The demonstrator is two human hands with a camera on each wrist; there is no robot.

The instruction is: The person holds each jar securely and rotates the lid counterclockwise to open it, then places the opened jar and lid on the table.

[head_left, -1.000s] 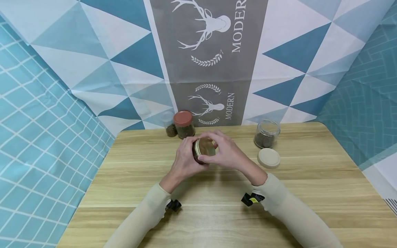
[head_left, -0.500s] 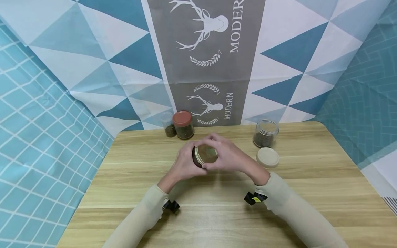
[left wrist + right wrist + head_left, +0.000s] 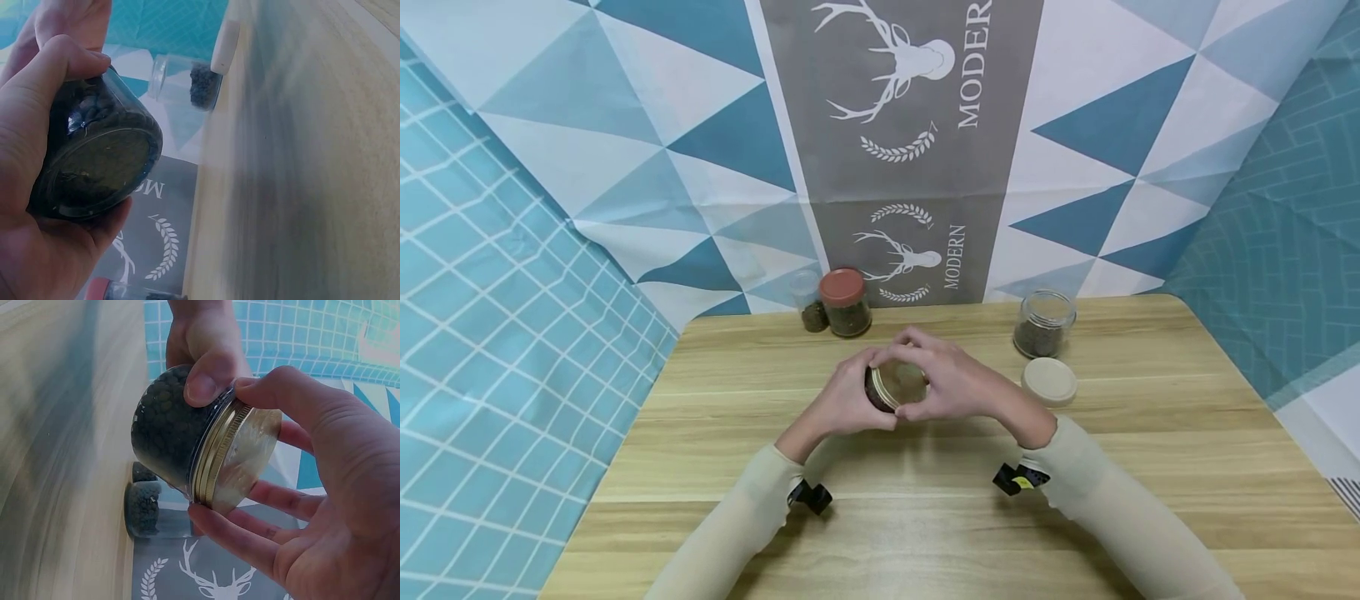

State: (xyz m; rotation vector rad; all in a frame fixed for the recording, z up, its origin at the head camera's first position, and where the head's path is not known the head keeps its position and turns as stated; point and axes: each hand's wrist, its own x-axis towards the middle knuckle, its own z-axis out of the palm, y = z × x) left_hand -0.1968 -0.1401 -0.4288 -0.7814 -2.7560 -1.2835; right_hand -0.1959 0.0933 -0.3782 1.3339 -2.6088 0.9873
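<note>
Between the two hands, a clear jar [image 3: 161, 434] filled with small dark pellets is held tilted above the table. Its gold screw lid [image 3: 220, 450] sits on the jar's mouth and faces right. My left hand [image 3: 852, 398] grips the jar's body, thumb on the near side. My right hand [image 3: 953, 379] holds the lid by its edge, with fingers and thumb spread around the rim. In the left wrist view the jar's round base [image 3: 103, 169] shows, and the lid is hidden there.
At the table's back left stand a red-lidded jar [image 3: 846, 307] and a small clear container [image 3: 810, 307], both with dark contents. An uncovered glass jar [image 3: 1042, 329] stands back right, a cream lid [image 3: 1049, 381] lying before it. Patterned cloth [image 3: 917, 183] hangs behind the table [image 3: 917, 533].
Both hands and the jar have come slightly nearer to me. My right hand's fingers have shifted around the lid's rim. The other jars have stayed in place.
</note>
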